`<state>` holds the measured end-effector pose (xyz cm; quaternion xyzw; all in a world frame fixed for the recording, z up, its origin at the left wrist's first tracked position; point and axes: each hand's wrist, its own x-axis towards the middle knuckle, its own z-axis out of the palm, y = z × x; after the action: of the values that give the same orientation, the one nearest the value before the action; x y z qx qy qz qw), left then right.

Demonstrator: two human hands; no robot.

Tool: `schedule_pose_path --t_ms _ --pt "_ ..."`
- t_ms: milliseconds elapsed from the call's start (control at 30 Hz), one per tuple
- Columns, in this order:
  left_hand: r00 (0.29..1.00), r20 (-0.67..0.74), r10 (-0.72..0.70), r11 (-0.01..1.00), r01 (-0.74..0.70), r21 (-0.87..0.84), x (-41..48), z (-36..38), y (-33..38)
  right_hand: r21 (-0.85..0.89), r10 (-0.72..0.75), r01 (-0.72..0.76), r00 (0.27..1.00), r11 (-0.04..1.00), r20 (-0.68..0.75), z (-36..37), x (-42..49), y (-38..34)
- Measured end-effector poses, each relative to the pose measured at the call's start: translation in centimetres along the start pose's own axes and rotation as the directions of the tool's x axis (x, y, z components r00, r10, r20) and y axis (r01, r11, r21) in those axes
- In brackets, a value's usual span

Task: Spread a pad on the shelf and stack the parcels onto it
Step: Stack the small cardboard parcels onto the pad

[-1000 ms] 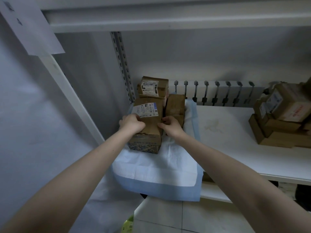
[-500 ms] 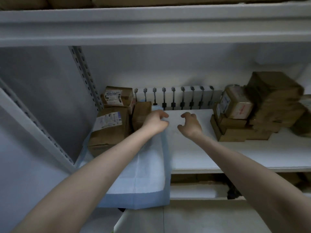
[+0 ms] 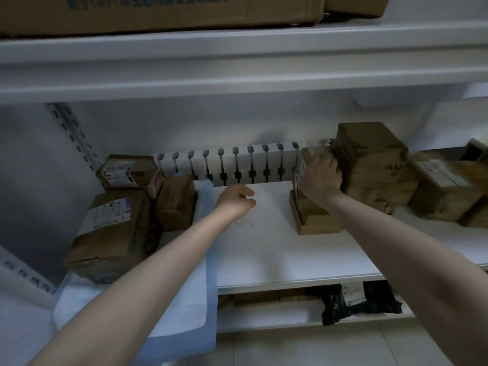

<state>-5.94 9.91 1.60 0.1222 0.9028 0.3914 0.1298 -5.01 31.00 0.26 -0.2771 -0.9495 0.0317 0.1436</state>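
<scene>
A blue-edged white pad (image 3: 184,320) lies on the left end of the white shelf (image 3: 272,249), its front hanging over the edge. Three brown parcels sit on it: a large labelled one (image 3: 116,233) in front, a labelled one (image 3: 129,171) at the back and a small plain one (image 3: 175,202) beside them. My left hand (image 3: 235,200) hovers open above the shelf just right of the pad. My right hand (image 3: 318,178) is wrapped over a taped parcel (image 3: 303,161) that rests on a flat box (image 3: 314,220) at the left of the right-hand pile.
More brown parcels (image 3: 369,165) are piled at the right of the shelf. A slotted white rail (image 3: 237,167) runs along the back. A large carton (image 3: 158,11) sits on the shelf above. A black bag (image 3: 359,302) lies on the lower shelf.
Both hands left the large parcel on the pad and moved right. My right hand has reached the right-hand pile and closed over a parcel there; the view has swung right and up.
</scene>
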Motion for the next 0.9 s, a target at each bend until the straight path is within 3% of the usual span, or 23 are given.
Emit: schedule_pose_path --t_ms 167,367,633,767,833,900 --pt "0.999 -0.016 -0.046 0.999 0.046 -0.011 0.6 0.9 0.5 -0.076 -0.033 0.038 0.998 0.996 0.06 0.3 1.3 0.4" --pt "0.998 -0.014 -0.064 0.998 0.064 -0.021 0.9 1.7 1.2 0.009 -0.086 0.086 0.993 0.996 0.082 -0.3 1.0 0.0" --pt "0.992 -0.003 -0.127 0.986 0.126 -0.106 0.8 1.1 1.3 0.216 -0.281 0.298 0.954 0.93 -0.106 -2.2 -0.4 -1.3" --pt "0.962 0.003 -0.273 0.921 0.262 -0.289 0.6 0.2 0.8 0.588 -0.265 0.269 0.959 0.763 -0.095 -1.7 -1.3 -3.9" --pt "0.942 0.003 -0.337 0.865 0.311 -0.395 0.5 -0.7 0.2 0.792 -0.251 0.185 0.967 0.581 -0.042 -1.7 -1.7 -5.0" --pt "0.925 0.011 -0.381 0.8 0.336 -0.497 0.4 -1.6 -0.5 0.94 -0.253 -0.016 0.961 0.34 0.108 -1.9 -1.9 -5.8"
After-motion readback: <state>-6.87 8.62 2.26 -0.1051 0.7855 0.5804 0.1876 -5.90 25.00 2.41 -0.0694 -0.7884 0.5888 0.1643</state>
